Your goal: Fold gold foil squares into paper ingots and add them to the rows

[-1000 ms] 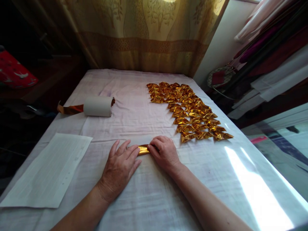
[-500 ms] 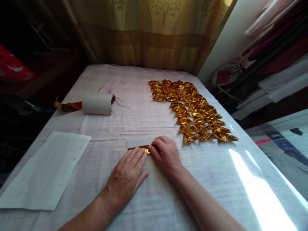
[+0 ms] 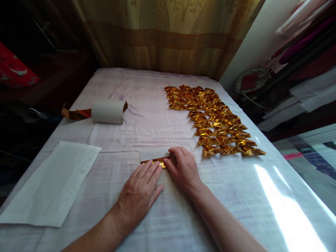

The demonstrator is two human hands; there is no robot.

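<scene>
A sheet of gold foil paper (image 3: 162, 165) lies at the middle front of the table, its pale back (image 3: 153, 154) facing up and a gold strip folded along the near edge. My left hand (image 3: 143, 183) rests flat on the folded strip, fingers stretched out together and thumb apart. At the strip's right end, my right hand (image 3: 183, 168) is bent round the paper with thumb and fingers pinching it. Both hands cover part of the fold.
Several folded gold foil pieces (image 3: 222, 122) stand in rows at the right. A roll of foil paper (image 3: 107, 112) lies at the back left, its loose end trailing left. A printed white sheet (image 3: 49, 185) lies at the left. Behind the table hangs a curtain (image 3: 162, 38).
Both hands keep nearly the same hold on the paper. The whole view has shifted slightly, with things appearing a little further right.
</scene>
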